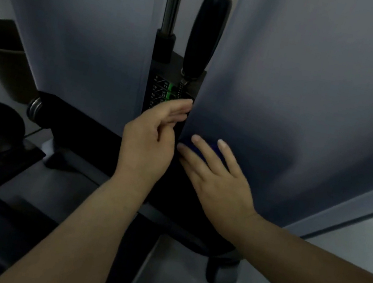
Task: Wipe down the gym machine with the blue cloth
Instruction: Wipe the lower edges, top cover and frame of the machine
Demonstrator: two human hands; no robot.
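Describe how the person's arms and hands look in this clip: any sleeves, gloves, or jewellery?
Both forearms are bare as far as the frame shows, with no sleeves in view. The left hand and right hand wear no gloves. No rings, watch or wristband show on either. Fingernails are short and unpainted. The dim lighting limits finer detail.
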